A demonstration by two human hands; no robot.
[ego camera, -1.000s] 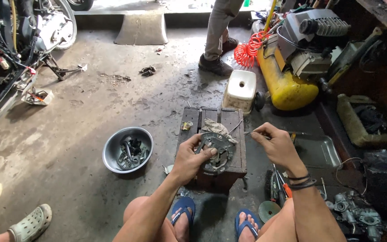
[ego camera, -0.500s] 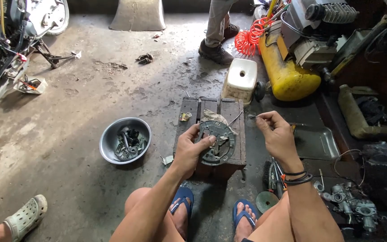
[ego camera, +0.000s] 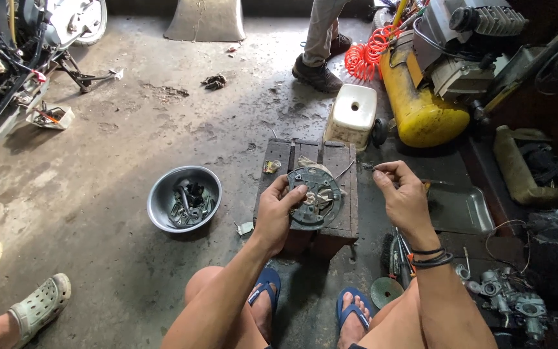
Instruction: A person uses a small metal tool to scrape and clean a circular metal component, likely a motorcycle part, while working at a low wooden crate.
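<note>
So far the round metal plate (ego camera: 316, 197) is off whatever machine it belongs to and stands tilted on edge on the small wooden desk (ego camera: 340, 223) between my knees, over a crumpled rag (ego camera: 312, 165). As I judge it, the work on it is midway: some fittings sit at its centre, and loose metal parts lie in the steel bowl (ego camera: 160, 205) on the floor to my left, well apart from the desk. Whether those parts came off this plate I cannot tell, nor how much is left to do on it.

With my left hand (ego camera: 274, 216) I grip the plate by its left rim, thumb across the front face and fingers curled behind, closed firmly enough to keep it propped up. With my right hand (ego camera: 403, 197) I pinch a thin small piece, a pin or bit of wire (ego camera: 368, 167), between thumb and forefinger; the grip is nearly shut, the other fingers loosely folded. It sits just to the right of the desk, near the plate but not touching it. What exactly the piece is stays too small to tell.

A flat metal tray (ego camera: 463, 210) lies on the floor by my right wrist, and another person's shoes (ego camera: 316, 72) stand beyond the desk.
</note>
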